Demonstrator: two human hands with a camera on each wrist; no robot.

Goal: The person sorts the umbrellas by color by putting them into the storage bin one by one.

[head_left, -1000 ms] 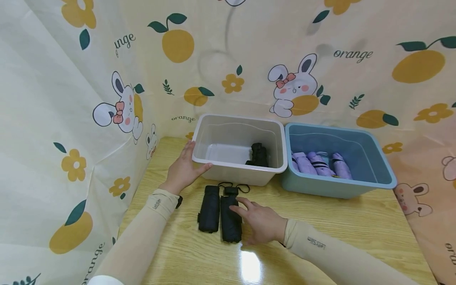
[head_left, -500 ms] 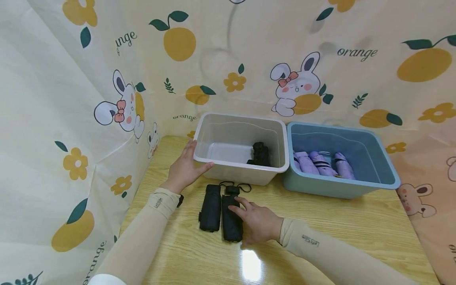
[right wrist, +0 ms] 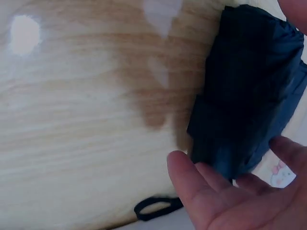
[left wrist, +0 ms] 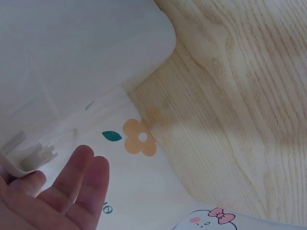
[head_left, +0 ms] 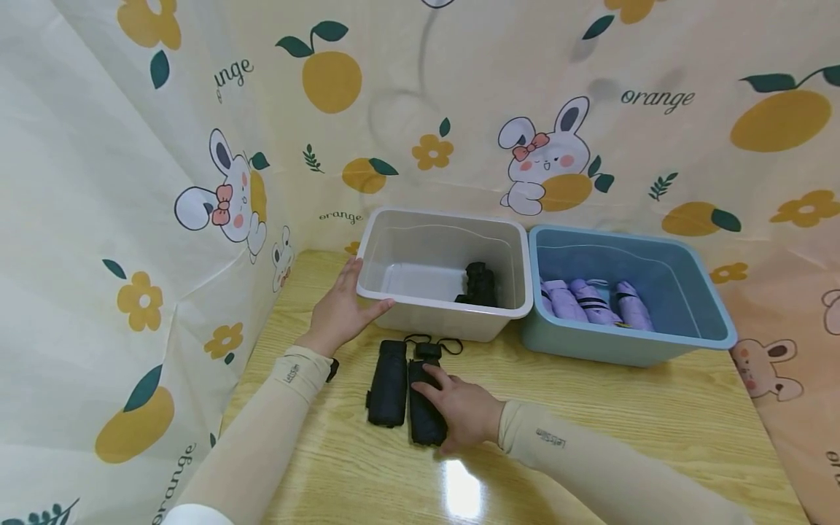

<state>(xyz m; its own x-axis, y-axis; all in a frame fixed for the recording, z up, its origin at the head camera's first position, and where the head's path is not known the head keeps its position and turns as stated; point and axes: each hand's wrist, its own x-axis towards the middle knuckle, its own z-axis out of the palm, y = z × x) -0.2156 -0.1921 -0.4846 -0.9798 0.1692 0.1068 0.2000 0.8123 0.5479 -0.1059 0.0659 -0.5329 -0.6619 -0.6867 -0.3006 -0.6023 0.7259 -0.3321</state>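
Two folded black umbrellas lie side by side on the wooden table: a left umbrella (head_left: 387,386) and a right umbrella (head_left: 425,419) with a wrist loop at its far end. My right hand (head_left: 459,408) is over the right umbrella, its fingers extended across the upper side; in the right wrist view, the dark fabric (right wrist: 244,76) lies between the thumb and the fingers (right wrist: 184,175). At the front left corner of the beige bin (head_left: 453,321), my left hand (head_left: 337,310) touches the rim with spread fingers. That bin contains a black umbrella (head_left: 482,284).
To the right, a blue bin (head_left: 590,350) stands against the beige one and contains several purple folded umbrellas (head_left: 597,302). A patterned cloth (head_left: 433,95) with rabbits and oranges hangs behind and at the left. Wooden tabletop (head_left: 623,408) extends in front of the bins.
My right hand has moved left, farther over the right black umbrella, which stays in place on the table. The left hand holds its position at the beige bin's corner.
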